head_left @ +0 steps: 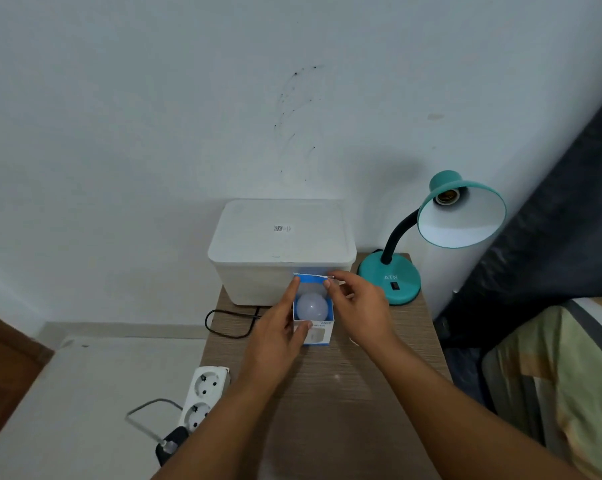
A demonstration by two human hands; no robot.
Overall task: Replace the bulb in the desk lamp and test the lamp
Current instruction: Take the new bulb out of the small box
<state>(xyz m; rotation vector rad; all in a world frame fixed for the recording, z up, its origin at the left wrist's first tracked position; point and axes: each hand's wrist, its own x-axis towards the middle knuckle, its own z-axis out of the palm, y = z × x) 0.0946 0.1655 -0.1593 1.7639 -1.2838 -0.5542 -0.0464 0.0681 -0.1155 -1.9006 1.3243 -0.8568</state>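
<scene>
A small blue and white bulb box [318, 334] stands on the wooden table [344, 393] with its top open. A white round bulb [312, 306] sits inside it. My left hand [278, 336] grips the box's left side and front. My right hand [356, 306] pinches the open top flap at the box's far right corner. The teal desk lamp [389, 280] stands at the table's back right. Its shade [465, 216] tilts toward me, and the socket [448, 196] inside holds no bulb.
A white lidded storage box [282, 244] stands against the wall behind the bulb box. A white power strip [202, 396] with a black plug lies at the table's left edge. A black cord [228, 323] loops near the storage box. A bed [552, 375] borders the right side.
</scene>
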